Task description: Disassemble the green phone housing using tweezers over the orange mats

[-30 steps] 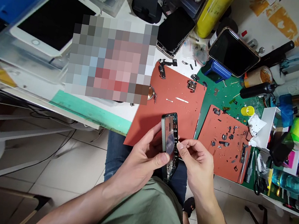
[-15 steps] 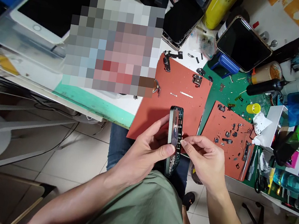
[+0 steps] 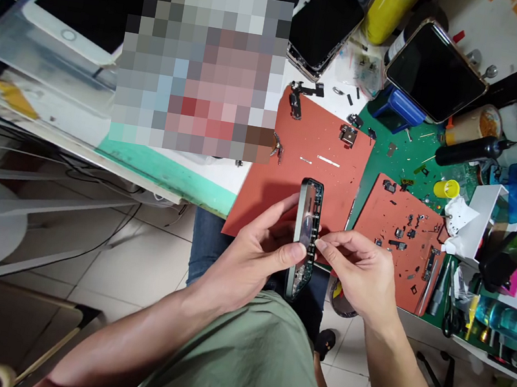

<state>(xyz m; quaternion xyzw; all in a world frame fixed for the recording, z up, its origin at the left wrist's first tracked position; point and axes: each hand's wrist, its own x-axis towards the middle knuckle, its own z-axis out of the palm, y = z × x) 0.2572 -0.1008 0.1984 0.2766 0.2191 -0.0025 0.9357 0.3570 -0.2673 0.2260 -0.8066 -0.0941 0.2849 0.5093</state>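
An opened phone frame is tilted on edge in front of my body, its inner side facing right. My left hand is closed around it, the thumb lying on the inside and the fingers behind. Close to the frame's right edge, my right hand is closed with thumb and index finger pinched together. Whatever sits in that pinch is too small to make out. Behind the frame lies a red-brown mat with small phone parts, among them a dark metal part.
A second red-brown mat at right carries several tiny parts. A phone on a blue stand, a dark-screened phone and a yellow cylinder stand farther back. At far left rests a white phone. Scissors lie at right.
The whole view has shifted slightly, with the bench things appearing a little farther right and up. Both hands keep nearly the same hold at the phone frame.
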